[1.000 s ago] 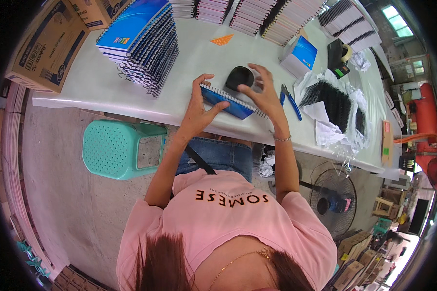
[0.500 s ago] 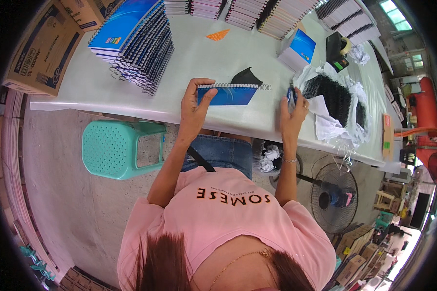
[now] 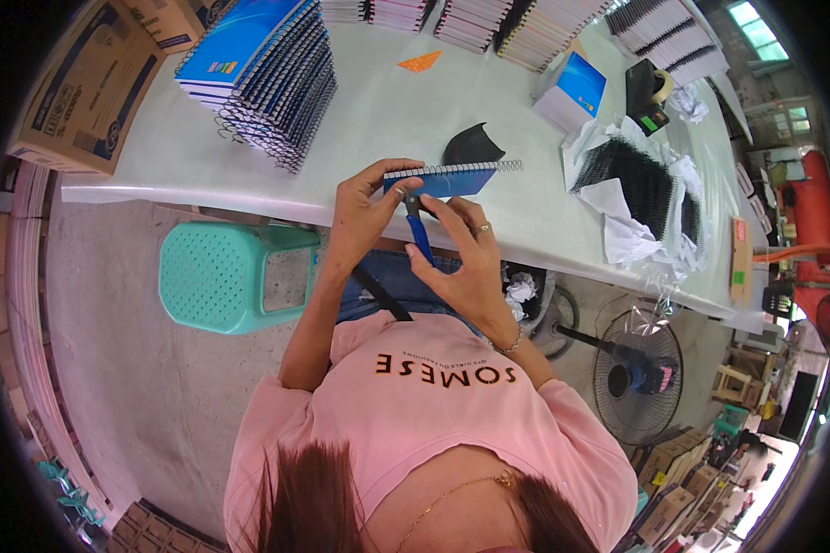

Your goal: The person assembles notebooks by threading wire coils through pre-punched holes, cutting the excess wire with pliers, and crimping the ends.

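A blue-covered spiral notebook point(image 3: 461, 184) is held tilted at the table's front edge, its wire coil along the upper edge. The coil runs past the cover at the right end. My left hand point(image 3: 364, 217) is closed on the notebook's left end, thumb in front and fingers behind. Blue-handled pliers point(image 3: 419, 232) stand upright before it, their dark jaws close to my left thumb. Around their handles, my right hand point(image 3: 466, 263) is loosely closed. Whether the jaws touch the coil, I cannot tell. Behind the notebook lies a black curved piece point(image 3: 475, 145).
A stack of blue spiral notebooks point(image 3: 277, 97) stands left, beside cardboard boxes point(image 3: 88, 88). Black wire coils point(image 3: 627, 180) lie on crumpled white paper at right, near a tape dispenser point(image 3: 646, 97) and a blue-topped pile point(image 3: 574, 92). A green stool point(image 3: 217, 276) and a fan point(image 3: 636, 373) stand below.
My right hand has brought the pliers leftward from beside the coil pile to the notebook's left end. My left hand still holds the notebook, shifted slightly.
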The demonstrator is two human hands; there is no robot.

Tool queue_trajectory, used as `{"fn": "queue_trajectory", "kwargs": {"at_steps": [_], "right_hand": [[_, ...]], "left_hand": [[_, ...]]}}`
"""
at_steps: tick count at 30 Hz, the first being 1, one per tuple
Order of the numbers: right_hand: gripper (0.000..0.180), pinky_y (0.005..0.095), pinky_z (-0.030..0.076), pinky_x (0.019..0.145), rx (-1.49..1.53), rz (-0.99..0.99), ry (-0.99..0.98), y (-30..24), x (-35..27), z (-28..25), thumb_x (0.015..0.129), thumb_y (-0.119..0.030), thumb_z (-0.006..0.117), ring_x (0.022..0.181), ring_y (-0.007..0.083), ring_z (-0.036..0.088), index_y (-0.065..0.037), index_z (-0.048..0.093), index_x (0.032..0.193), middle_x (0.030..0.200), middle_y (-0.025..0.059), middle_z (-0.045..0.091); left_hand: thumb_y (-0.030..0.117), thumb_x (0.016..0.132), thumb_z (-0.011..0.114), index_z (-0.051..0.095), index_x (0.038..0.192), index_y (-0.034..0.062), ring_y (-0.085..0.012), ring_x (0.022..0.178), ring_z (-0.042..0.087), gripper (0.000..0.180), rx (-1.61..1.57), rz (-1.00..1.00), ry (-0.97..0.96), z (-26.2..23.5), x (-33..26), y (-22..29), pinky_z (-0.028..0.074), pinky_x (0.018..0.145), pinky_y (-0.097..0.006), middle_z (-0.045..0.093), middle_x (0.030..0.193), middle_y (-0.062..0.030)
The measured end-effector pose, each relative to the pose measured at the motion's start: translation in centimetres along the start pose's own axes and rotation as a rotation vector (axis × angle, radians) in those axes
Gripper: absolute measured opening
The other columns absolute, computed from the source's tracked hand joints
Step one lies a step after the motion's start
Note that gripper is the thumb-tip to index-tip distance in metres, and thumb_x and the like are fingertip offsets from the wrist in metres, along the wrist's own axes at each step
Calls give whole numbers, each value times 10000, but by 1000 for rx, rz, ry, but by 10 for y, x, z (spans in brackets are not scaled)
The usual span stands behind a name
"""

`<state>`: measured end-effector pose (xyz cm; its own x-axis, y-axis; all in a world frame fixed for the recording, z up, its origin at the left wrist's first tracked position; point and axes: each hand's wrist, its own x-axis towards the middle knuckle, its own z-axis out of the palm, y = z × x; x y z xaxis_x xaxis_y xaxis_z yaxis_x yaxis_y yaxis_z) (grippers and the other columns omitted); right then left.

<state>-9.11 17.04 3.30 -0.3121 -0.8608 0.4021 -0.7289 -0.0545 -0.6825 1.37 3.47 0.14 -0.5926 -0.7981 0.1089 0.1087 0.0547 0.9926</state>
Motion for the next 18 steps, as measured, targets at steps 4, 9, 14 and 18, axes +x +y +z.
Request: {"fn": "queue_trajectory", "kwargs": {"at_steps": [4,9,14,18], "right_hand": [[558,412,477,827,-40,-43,51,2,-2,12,726,-196,773,964,320,595,-103,615,1254,1127,171,586],[538,405,496,784,-28,-80,84,4,-3,19,733,-192,772,917,322,612,-93,621,1240,1099,176,594],[513,379,515,709,1,-31,71,-2,-5,19,738,-162,765,840,309,628,-79,625,1225,1070,156,602],[499,373,517,677,-26,-22,79,-7,-5,19,737,-144,758,815,303,632,-80,631,1215,1047,146,600]], "left_hand": [[-95,880,556,661,1125,-16,-95,952,631,279,-40,-62,-28,-2,-6,7,517,819,-223,683,1086,-73],[-107,869,525,656,1143,-10,-95,970,637,318,-32,-89,-18,-2,-10,12,520,822,-226,681,1107,-81],[-75,872,542,658,1158,0,-97,939,651,318,-50,-136,-14,-2,-12,14,522,818,-228,696,1057,-82],[-85,872,518,656,1159,-7,-107,935,659,327,24,-64,1,-2,-11,7,524,801,-224,702,1046,-88]]}}
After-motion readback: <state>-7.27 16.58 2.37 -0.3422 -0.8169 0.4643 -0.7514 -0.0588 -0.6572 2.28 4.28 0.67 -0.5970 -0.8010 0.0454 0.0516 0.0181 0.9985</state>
